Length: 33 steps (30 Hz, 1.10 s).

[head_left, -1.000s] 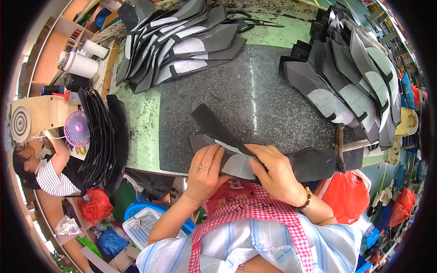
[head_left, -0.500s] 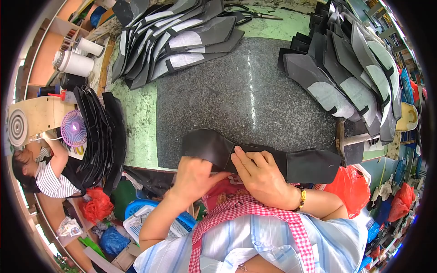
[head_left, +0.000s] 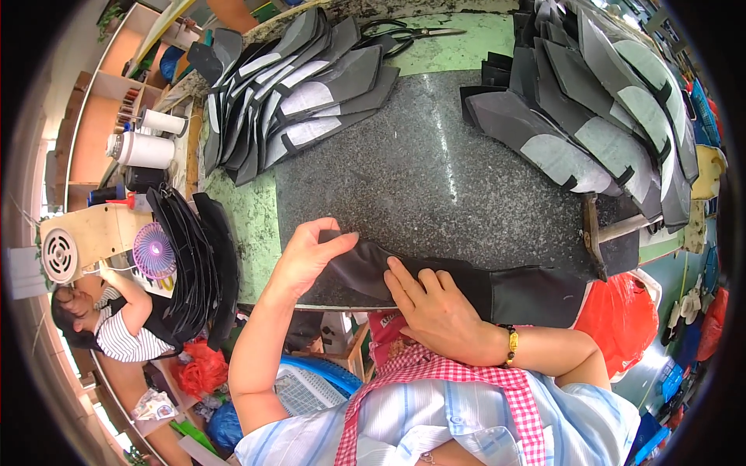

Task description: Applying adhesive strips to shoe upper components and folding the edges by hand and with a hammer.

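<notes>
A long black strip of leather-like material lies along the front of the dark stone slab, with seams across its middle. At the strip's left end, my left hand pinches the far edge between thumb and fingers. That end is raised and bent; its tip is partly hidden by the hand. My right hand rests flat on the middle of the strip, fingers stretched out over it. The part under the palm cannot be seen.
A hammer lies at the slab's right edge. Stacked dark panels fill the back left, more panels the right. Scissors lie behind. Black pieces hang at left, near a purple fan and another person.
My left hand has moved from the strip's near edge up to its far left edge, bending that end. My right hand stays on the middle. The view has shifted slightly.
</notes>
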### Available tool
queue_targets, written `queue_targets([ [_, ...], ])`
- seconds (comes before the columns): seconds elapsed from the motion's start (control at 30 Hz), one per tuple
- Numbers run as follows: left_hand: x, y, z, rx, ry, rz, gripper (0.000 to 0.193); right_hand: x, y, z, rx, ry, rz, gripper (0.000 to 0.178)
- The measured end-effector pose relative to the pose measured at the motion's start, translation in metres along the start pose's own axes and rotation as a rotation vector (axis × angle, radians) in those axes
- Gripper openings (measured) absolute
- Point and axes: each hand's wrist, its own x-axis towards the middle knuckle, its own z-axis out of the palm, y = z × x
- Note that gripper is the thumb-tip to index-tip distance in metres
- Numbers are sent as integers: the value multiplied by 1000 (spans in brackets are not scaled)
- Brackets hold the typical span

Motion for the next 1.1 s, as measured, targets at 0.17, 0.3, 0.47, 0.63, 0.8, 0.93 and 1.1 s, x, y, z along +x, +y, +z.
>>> queue_targets([
  [0.17,-6,-12,-6,-119,-49,46,14,1,-6,0,-61,-7,18,83],
  [0.3,-1,-2,1,-22,54,14,15,4,-9,3,-80,6,33,79],
  [0.47,0,-31,-8,-9,115,172,17,8,-14,-2,-97,-29,52,46],
  [0.63,-1,-28,6,581,374,616,21,10,-18,-2,-87,-60,69,71],
  [0.8,0,-26,11,906,520,766,12,44,-22,-20,-74,-323,166,78],
  [0.93,-17,-46,26,991,377,921,29,34,-10,-15,-19,-166,110,64],
  [1.1,-54,-35,48,1344,273,871,51,-48,41,-41,400,-76,86,49],
])
